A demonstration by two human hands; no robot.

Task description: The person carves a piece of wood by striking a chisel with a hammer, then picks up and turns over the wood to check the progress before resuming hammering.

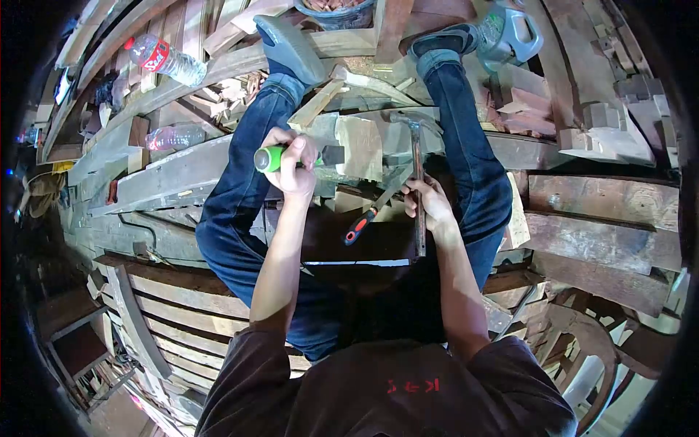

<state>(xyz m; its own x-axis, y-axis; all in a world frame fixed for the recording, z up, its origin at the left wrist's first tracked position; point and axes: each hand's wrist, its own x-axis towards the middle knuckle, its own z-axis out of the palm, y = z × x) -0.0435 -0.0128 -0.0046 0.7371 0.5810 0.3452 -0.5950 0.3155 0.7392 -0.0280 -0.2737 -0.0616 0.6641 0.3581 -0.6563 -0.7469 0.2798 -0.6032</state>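
My left hand (293, 162) is wrapped around the green handle of a chisel (333, 155). The chisel's flat blade points right, its tip at the near edge of a pale wood block (360, 149). My right hand (429, 202) grips a hammer (418, 156) by its handle, the metal head up and away from me, right of the block. Between my hands lies a tool with a red-and-black handle (360, 227) and a flat grey blade slanting up toward the hammer handle. Wood offcuts (349, 202) sit below the block, between my legs.
Plastic bottles, one with a red cap (173, 63) and a clear one (175, 137), lie at left. A blue tub (336, 16) stands at the back, with a plastic jug (513, 36) to its right. Stacked planks (597, 193) fill the right; a wooden chair (593, 335) is lower right.
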